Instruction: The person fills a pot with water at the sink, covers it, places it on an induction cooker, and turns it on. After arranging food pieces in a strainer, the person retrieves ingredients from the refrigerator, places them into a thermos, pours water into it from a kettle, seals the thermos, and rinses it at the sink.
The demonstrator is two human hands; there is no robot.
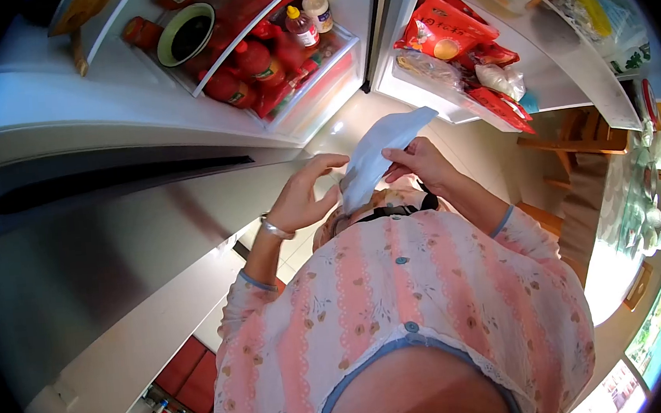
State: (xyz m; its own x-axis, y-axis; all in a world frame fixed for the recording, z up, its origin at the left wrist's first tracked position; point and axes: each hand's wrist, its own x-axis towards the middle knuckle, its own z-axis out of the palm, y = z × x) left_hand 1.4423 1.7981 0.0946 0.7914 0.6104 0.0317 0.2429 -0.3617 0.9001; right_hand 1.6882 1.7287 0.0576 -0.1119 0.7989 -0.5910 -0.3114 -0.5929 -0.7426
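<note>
My right hand (429, 167) pinches the edge of a thin white sheet (379, 151) between thumb and fingers. The sheet hangs in front of my body, folded lengthwise; whether it is cloth, paper or plastic I cannot tell. On the sheet's other side, my left hand (304, 193), with a bracelet at the wrist, has its thumb and fingers apart. Its fingertips come close to the sheet's edge. Both hands are low before an open refrigerator (46, 98), below its shelves.
Red bottles (256, 62), squeeze bottles with yellow caps (302, 26) and a bowl of dark contents (187, 36) stand inside the refrigerator. Red packets (448, 27) fill the open door's shelf (568, 52) on the right. A wooden chair (576, 138) stands beyond that door.
</note>
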